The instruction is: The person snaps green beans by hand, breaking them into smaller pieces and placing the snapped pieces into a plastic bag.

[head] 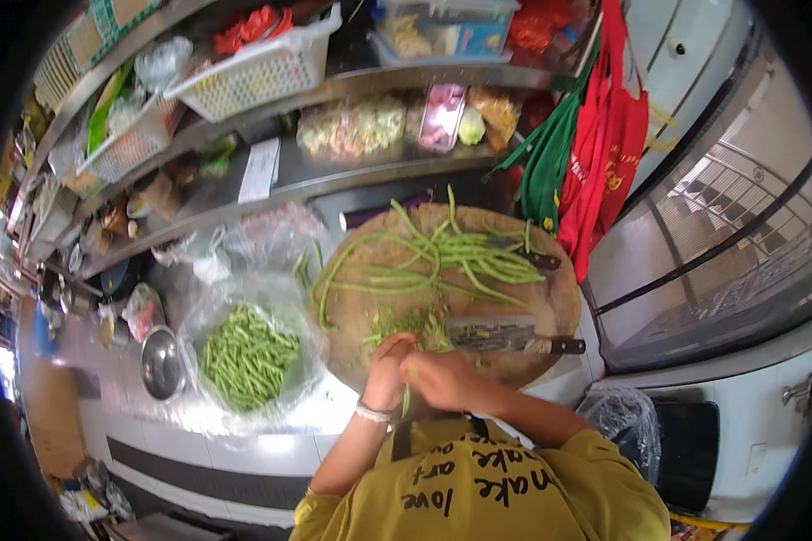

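My left hand point(387, 368) and my right hand point(443, 380) meet over the near edge of a round wooden chopping board point(345, 345). A long green bean point(406, 400) hangs below them, pinched between my fingers; the right hand is blurred. Just beyond the fingers lies a small heap of bean trimmings point(413, 321). A cleaver point(490, 335) rests flat to the right, bits of bean on its blade. Whole long beans point(474, 253) are spread across the board's far half, partly covering a second knife, whose dark handle point(541, 260) shows.
Left of the board, an open clear plastic bag point(193, 338) holds cut bean pieces point(250, 358), beside a steel bowl point(161, 362). An eggplant point(386, 211) lies behind the board. Steel shelves point(325, 179) rise beyond, with red and green bags point(602, 162) hanging at right.
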A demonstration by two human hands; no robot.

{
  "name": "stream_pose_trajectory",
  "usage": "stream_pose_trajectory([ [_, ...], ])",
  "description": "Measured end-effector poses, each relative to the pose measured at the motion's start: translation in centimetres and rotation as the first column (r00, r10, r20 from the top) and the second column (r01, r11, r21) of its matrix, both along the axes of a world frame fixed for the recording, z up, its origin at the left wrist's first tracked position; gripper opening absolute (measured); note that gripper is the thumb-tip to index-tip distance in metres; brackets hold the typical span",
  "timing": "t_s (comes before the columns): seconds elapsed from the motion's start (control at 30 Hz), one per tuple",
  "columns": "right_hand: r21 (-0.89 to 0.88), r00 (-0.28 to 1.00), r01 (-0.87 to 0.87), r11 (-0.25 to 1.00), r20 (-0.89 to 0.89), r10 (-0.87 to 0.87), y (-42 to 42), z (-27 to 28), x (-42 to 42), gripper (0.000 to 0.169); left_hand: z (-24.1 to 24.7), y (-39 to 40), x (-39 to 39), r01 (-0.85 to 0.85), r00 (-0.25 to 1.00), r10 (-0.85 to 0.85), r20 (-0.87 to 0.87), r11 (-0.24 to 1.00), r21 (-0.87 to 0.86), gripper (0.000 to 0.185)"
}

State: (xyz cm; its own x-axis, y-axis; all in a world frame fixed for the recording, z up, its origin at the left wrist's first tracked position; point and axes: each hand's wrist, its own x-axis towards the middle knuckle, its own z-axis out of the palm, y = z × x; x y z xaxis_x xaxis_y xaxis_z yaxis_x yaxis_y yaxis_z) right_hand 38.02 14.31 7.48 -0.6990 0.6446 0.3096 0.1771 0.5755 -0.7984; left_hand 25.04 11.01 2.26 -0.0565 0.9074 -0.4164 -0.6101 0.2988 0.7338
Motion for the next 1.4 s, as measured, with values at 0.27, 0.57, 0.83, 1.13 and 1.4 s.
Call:
stream_pose_trajectory([
  [0.27, -0.842, 0.906, -0.085, 0.532, -0.287, -0.311, 3.1, -5.1, 1.2, 0.020, 1.3, 1.9, -3.2, -0.310, 0.853, 0.154, 0.499, 0.918, 0.246, 0.016],
  [0.57, -0.911, 0.912, -0.409, 0.058, -0.405, 0.063, 3.3, -2.5, -0.1, 0.032, 1.8, 2.5, -3.2, -0.324, 0.876, 0.147, 0.460, 0.886, 0.333, 0.013],
  [0.83, -0.928, 0.924, -0.370, 0.053, -0.361, 0.128, 2.3, -2.9, 1.3, 0.028, 1.8, 2.2, -4.2, -0.462, 0.813, 0.260, 0.520, 0.833, 0.305, 0.011],
  [1.13, -0.872, 0.991, -0.092, 0.482, -0.034, 0.128, 0.6, -2.9, 1.7, 0.024, 1.8, 1.1, -4.0, -0.436, 0.890, 0.326, 0.320, 0.814, 0.383, 0.014],
  [1.4, -0.087, 0.992, 0.103, 0.991, -0.058, -0.108, 3.1, -8.8, 0.1, 0.014, 5.1, -0.9, 4.0, -0.063, 0.812, 0.391, -0.434, 0.798, 0.600, 0.013],
])
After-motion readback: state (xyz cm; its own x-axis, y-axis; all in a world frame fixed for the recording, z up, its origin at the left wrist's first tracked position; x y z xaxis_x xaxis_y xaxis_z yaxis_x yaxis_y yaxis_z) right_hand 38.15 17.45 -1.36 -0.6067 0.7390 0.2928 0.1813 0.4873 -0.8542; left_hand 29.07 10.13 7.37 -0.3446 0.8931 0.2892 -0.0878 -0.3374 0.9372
